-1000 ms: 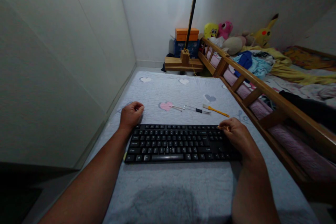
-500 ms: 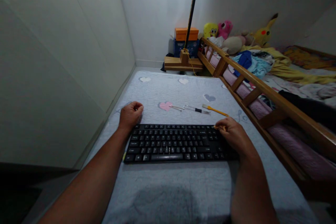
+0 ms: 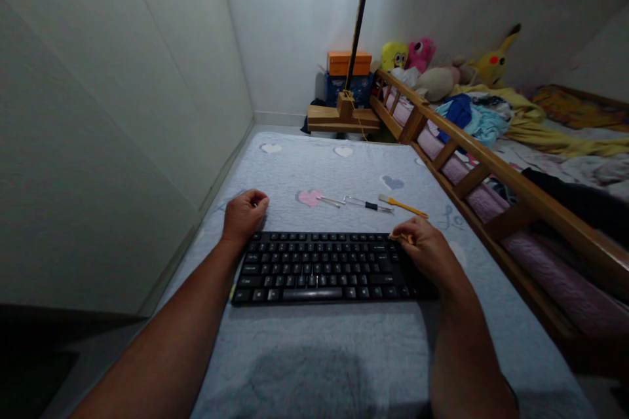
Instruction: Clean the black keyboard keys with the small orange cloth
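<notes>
Black plastic is making up the keyboard [image 3: 304,268], which is lying flat on the surface [image 3: 314,334]. The right hand [image 3: 426,253] is pinching a small orange cloth [image 3: 405,238] at the top row, near the right end. The left hand [image 3: 244,214] is resting beside the top left corner, its grip making a loose fist. The keyboard is likely feeling light and stiff, so its short ends are looking best for holding; the cloth is probably bending softly.
</notes>
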The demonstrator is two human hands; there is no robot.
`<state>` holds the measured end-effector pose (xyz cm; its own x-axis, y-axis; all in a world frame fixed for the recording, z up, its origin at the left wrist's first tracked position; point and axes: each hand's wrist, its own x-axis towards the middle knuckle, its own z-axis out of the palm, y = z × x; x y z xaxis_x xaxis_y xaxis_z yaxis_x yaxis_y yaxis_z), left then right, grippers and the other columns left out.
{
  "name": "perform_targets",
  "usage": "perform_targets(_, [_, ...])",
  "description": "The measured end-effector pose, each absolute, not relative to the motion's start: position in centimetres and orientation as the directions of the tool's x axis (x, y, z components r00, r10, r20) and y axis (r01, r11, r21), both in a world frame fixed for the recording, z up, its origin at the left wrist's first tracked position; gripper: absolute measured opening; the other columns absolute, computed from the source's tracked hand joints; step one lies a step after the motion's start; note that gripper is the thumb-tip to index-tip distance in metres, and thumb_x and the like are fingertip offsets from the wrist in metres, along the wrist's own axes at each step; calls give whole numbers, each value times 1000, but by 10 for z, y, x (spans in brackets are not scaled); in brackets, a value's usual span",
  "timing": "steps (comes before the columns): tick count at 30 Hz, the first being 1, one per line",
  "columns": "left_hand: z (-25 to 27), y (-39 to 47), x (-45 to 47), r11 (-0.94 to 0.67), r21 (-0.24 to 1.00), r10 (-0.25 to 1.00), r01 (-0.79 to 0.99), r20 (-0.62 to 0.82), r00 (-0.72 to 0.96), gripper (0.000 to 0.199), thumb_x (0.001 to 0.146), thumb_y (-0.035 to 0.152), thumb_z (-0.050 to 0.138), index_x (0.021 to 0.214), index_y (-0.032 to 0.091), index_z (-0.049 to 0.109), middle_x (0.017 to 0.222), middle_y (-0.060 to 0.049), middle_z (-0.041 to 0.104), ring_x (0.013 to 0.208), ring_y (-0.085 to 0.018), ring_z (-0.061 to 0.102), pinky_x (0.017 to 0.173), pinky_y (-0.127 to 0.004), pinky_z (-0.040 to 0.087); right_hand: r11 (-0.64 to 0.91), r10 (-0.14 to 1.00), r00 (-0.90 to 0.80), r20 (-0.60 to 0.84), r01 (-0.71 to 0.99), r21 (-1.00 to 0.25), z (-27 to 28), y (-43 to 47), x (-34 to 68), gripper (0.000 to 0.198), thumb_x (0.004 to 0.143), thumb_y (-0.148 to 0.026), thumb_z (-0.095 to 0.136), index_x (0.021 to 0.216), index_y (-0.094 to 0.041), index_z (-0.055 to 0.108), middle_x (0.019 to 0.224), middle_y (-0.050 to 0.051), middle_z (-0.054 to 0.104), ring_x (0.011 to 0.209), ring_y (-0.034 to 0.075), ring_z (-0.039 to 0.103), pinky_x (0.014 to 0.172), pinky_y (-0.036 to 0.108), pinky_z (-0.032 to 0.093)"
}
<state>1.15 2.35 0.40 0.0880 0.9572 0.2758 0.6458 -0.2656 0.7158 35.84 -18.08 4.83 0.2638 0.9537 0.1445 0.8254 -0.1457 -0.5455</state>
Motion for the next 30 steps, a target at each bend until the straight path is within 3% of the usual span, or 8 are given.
perform_targets(8, [3, 25, 11, -268, 728, 957, 631, 278, 85, 26, 76, 40, 54, 79, 19, 69, 73, -2, 68, 65, -16, 59, 68, -28, 46, -235, 945, 316, 80, 830, -506, 51, -185, 369, 15, 79, -22, 59, 81, -22, 74, 84, 4, 61, 78, 18, 60, 74, 31, 46])
perform_targets(15, [3, 25, 12, -282, 730, 953, 622, 286, 95, 23, 77, 38, 54, 77, 19, 68, 75, -4, 69, 70, -17, 61, 72, -29, 46, -241, 921, 361, 149, 825, -511, 50, -189, 378, 14, 78, -25, 60, 79, -23, 73, 85, 4, 64, 81, 20, 62, 77, 32, 47])
perform_targets(18, [3, 24, 12, -283, 729, 953, 624, 285, 100, 22, 77, 37, 54, 78, 20, 68, 75, -3, 68, 70, -18, 61, 72, -30, 46, -160, 935, 303, 183, 822, -547, 55, -184, 360, 12, 81, -25, 60, 82, -23, 72, 87, 4, 63, 80, 19, 60, 76, 32, 47])
perform_targets(23, [4, 24, 13, -282, 738, 954, 614, 282, 99, 21, 77, 36, 54, 79, 19, 68, 75, -3, 68, 68, -17, 59, 71, -30, 46, 106, 975, 32, 221, 803, -586, 60, -164, 298, 17, 87, -15, 54, 86, -22, 70, 91, 4, 59, 80, 16, 58, 73, 28, 47])
perform_targets(30, [5, 23, 14, -269, 742, 958, 614, 273, 90, 21, 77, 36, 55, 77, 20, 68, 74, -3, 68, 67, -17, 59, 71, -29, 46, 260, 958, -166, 232, 845, -467, 49, -149, 255, 24, 88, -5, 52, 89, -20, 70, 93, 4, 59, 82, 15, 57, 75, 26, 46])
